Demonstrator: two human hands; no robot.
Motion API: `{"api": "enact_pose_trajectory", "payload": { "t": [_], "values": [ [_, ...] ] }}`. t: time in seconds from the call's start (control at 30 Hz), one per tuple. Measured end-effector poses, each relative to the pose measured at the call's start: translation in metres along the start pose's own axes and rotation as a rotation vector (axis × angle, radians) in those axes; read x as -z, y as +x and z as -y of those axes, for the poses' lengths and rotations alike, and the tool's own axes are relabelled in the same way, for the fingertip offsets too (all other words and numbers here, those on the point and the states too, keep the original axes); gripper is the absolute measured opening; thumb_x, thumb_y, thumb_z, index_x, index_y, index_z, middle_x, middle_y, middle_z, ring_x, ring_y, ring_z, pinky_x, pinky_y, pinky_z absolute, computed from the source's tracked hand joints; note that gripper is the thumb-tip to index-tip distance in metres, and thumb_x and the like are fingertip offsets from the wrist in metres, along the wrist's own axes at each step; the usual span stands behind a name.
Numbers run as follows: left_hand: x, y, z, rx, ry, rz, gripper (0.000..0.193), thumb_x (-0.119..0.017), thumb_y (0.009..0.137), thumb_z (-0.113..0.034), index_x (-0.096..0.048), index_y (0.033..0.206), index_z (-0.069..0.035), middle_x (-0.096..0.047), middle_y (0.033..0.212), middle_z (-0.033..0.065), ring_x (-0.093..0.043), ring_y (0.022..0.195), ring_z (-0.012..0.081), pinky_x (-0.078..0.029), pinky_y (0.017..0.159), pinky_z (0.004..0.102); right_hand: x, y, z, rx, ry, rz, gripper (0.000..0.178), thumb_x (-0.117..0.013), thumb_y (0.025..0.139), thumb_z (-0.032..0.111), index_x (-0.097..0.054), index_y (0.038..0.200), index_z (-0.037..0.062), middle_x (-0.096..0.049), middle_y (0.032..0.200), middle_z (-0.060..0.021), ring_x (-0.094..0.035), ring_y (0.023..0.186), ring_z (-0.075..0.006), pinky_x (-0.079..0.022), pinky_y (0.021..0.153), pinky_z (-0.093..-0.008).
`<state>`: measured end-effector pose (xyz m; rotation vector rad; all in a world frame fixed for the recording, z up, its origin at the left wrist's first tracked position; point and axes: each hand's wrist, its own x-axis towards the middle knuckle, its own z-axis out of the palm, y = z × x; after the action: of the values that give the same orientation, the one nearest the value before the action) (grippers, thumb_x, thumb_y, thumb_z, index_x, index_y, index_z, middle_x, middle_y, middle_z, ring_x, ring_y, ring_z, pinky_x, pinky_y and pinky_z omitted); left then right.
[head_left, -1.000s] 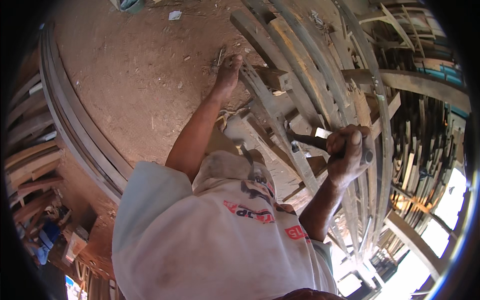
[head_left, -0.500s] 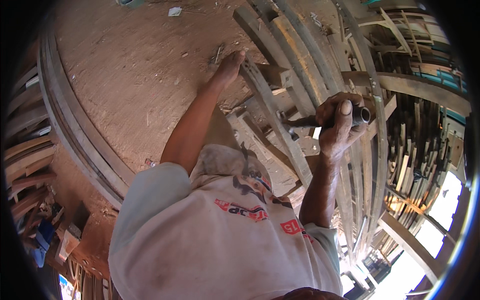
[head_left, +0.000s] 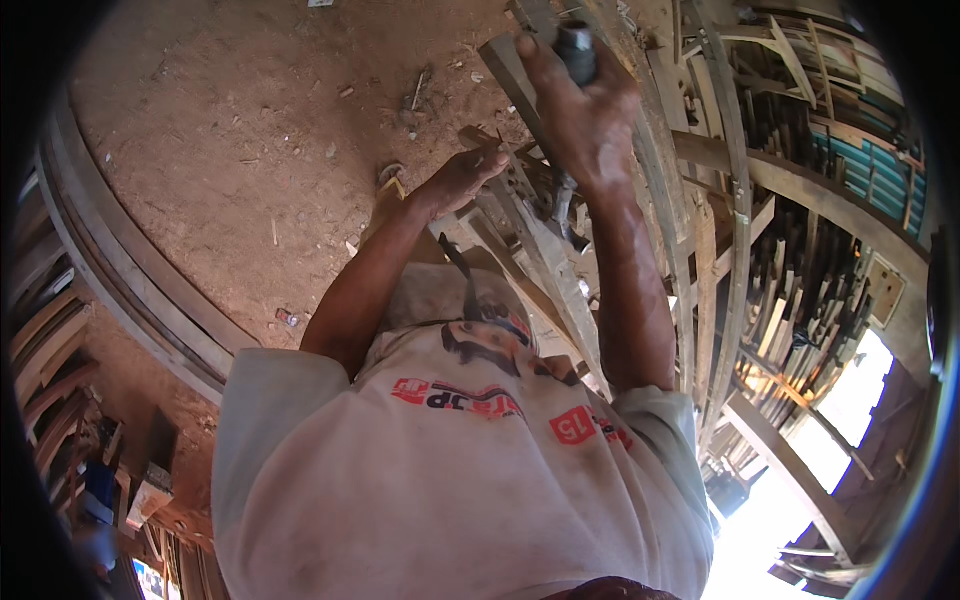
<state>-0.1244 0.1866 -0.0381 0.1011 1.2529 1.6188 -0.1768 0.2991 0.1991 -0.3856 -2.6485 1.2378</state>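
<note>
My right hand is wrapped round the dark tubular grip of a hammer. The grip's round metal-coloured end sticks up past the thumb, and the curved metal head hangs below, beside my wrist. My left hand is at the near end of a narrow wooden beam, its fingers pressed together against the wood. Whatever those fingers pinch is too small to make out. The hammer head is just right of this beam, apart from my left hand.
Long timbers run along my right side, with a thick crossing beam beyond. Many thin offcuts stand stacked farther right. Curved planks lie at the left on the reddish dirt floor.
My right hand has swung up and to the left with the hammer, now above the beam. My left hand has shifted slightly down, its fingers bent in at the beam's end.
</note>
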Motion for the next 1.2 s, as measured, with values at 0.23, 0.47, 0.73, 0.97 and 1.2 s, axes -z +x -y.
{"api": "enact_pose_trajectory", "payload": {
  "t": [0.23, 0.47, 0.73, 0.97, 1.2],
  "values": [
    [0.004, 0.001, -0.004, 0.002, -0.025, 0.057, 0.094, -0.051, 0.094, -0.074, -0.045, 0.15, 0.0, -0.054, 0.147, 0.0209, -0.05, 0.139, 0.0298, -0.042, 0.112, 0.0417, -0.024, 0.028, -0.015, -0.016, -0.044, -0.04, 0.054, -0.076, 0.087, 0.057, -0.067, 0.085, 0.0034, -0.06, 0.064, -0.0013, -0.054, 0.054, -0.0113, -0.046, 0.054, -0.0306],
    [0.01, 0.002, -0.008, 0.002, -0.116, 0.17, 0.091, -0.056, 0.095, -0.07, -0.035, 0.158, -0.008, -0.045, 0.155, 0.0199, -0.042, 0.144, 0.0325, -0.036, 0.117, 0.0416, -0.038, 0.059, -0.009, -0.18, -0.078, 0.142, 0.036, -0.074, 0.093, 0.034, -0.061, 0.085, 0.0011, -0.053, 0.065, -0.0001, -0.05, 0.06, -0.0161, -0.042, 0.052, -0.0352],
    [0.01, -0.002, -0.01, 0.041, -0.11, 0.123, 0.089, -0.058, 0.096, -0.065, -0.036, 0.156, -0.004, -0.046, 0.153, 0.0182, -0.043, 0.144, 0.0298, -0.034, 0.119, 0.0408, -0.048, 0.048, 0.009, -0.36, 0.224, 0.141, 0.045, -0.077, 0.092, 0.041, -0.063, 0.087, -0.0015, -0.052, 0.066, -0.0025, -0.046, 0.062, -0.0144, -0.042, 0.054, -0.0372],
    [0.013, 0.01, 0.008, 0.026, -0.099, 0.109, 0.086, -0.053, 0.098, -0.067, -0.045, 0.15, 0.001, -0.054, 0.148, 0.0205, -0.05, 0.14, 0.0284, -0.039, 0.116, 0.0393, 0.012, 0.009, -0.025, -0.003, 0.253, -0.207, 0.044, -0.076, 0.092, 0.046, -0.059, 0.081, 0.0074, -0.054, 0.056, 0.0019, -0.052, 0.044, -0.0062, -0.04, 0.037, -0.024],
    [0.011, 0.002, -0.001, 0.005, -0.26, 0.16, 0.093, -0.057, 0.097, -0.064, -0.03, 0.158, 0.001, -0.039, 0.158, 0.0247, -0.035, 0.149, 0.0355, -0.031, 0.121, 0.0451, 0.012, 0.014, -0.018, -0.035, 0.049, 0.027, 0.042, -0.073, 0.095, 0.046, -0.062, 0.084, 0.0075, -0.057, 0.058, -0.0007, -0.052, 0.047, -0.0072, -0.042, 0.042, -0.0272]
  ]
}}
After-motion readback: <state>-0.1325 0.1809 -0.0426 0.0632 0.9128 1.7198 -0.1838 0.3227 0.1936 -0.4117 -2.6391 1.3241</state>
